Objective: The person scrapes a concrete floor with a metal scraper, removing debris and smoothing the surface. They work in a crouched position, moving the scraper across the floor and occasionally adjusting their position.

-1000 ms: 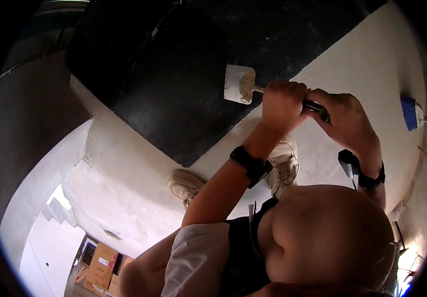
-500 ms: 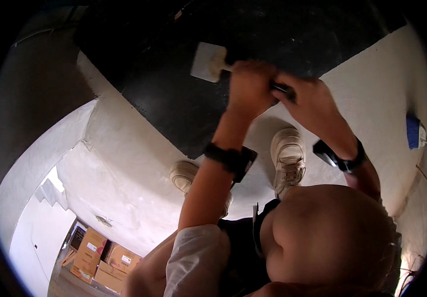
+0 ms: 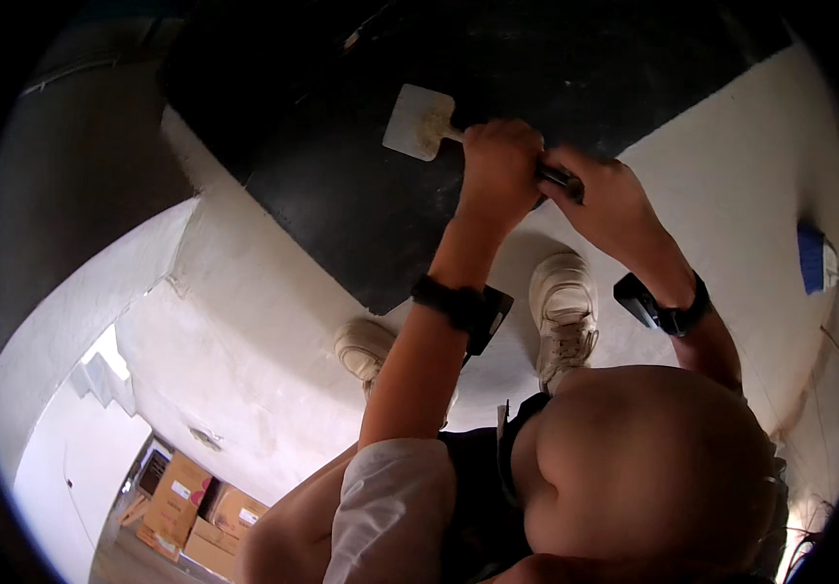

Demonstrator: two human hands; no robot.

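A scraper [image 3: 410,124] with a flat, pale, nearly square blade shows over the black surface at the upper middle. Its neck is stained brownish. Closed around the handle near the blade is my left hand [image 3: 502,156]. My right hand [image 3: 600,190] grips the dark end of the handle, to the right of and slightly below the left. My fingers hide the stretch of handle between them. Whether the blade touches the black surface [image 3: 342,214] I cannot tell.
Pale floor [image 3: 273,360] borders the black surface, and my light shoes [image 3: 564,307] stand on it. A blue-headed brush-like thing [image 3: 811,258] is at the far right. Cardboard boxes [image 3: 176,496] are stacked at the lower left, beyond a white wall edge [image 3: 98,282].
The scraper blade and my left hand have shifted slightly to the right in the picture. Both hands keep their grip on the handle, and the right has barely moved.
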